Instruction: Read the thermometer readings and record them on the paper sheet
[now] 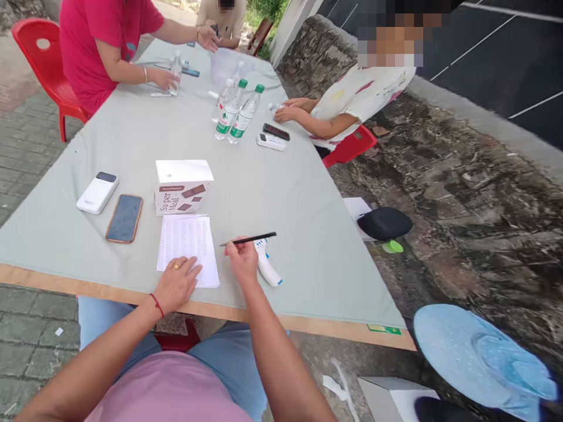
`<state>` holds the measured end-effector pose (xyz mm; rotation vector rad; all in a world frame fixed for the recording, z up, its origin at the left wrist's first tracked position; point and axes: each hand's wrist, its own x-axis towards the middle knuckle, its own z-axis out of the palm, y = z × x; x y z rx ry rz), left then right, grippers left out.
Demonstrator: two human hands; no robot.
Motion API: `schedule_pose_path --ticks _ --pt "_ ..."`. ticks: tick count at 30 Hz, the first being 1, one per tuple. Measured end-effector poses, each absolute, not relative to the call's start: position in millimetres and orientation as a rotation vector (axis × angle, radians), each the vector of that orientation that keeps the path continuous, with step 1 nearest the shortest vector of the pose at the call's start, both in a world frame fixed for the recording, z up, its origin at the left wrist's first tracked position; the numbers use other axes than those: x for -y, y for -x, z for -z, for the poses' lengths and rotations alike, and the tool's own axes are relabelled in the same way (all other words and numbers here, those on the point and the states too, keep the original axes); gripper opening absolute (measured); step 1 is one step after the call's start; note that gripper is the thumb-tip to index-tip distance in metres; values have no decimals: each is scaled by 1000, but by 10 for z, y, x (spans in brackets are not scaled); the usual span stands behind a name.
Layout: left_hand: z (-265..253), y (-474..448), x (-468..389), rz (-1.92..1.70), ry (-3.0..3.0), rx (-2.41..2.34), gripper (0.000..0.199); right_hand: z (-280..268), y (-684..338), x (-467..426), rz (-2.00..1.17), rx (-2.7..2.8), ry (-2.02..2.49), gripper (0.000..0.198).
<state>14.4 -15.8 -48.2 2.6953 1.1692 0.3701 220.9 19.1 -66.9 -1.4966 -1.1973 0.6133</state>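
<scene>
Paperwork looks to be the step in hand: the left hand (177,284) lies flat, fingers spread, on the lower edge of the printed sheet (188,249), which rests near the table's (281,193) front edge. Just right, the right hand (241,261) pinches 1 black pen (250,239), held level above the cloth. Writing would call for tipping its point down onto the sheet's fine, dense rows.

Both our forearms reach out from the near edge. Our left hand (176,282) lies flat, palm down, fingers spread. Our right hand (241,261), just to its right, is curled in a pinch, wrist raised.
</scene>
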Motion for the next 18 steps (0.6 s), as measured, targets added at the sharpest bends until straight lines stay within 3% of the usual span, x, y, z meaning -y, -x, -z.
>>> schedule_pose_path --ticks 6,18 --pt "400 -222 245 -198 -2756 -1228 39 881 -2064 111 -900 881 1374 18" --pt "534 -364 388 -192 -2768 -1256 46 942 -1886 140 -736 1081 1559 13"
